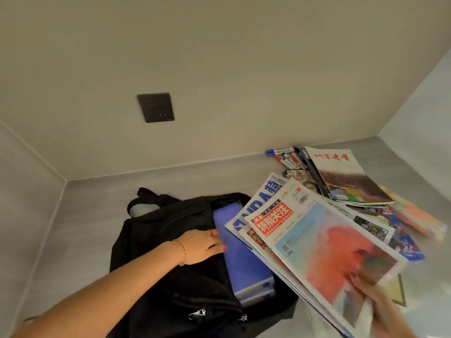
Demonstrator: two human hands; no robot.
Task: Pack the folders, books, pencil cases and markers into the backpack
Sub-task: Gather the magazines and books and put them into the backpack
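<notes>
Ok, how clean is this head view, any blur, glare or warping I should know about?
Head view: the right hand and the magazines it grips are motion-smeared at lower right; the backpack interior is dark, little detail; wide-angle bending curves the wall edges; the left hand and markers look sharp; no strong glare.

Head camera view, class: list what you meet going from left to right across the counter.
Left hand → black backpack → blue folder → magazines held by the right hand → markers → magazine with red script title → colourful pouch.
</notes>
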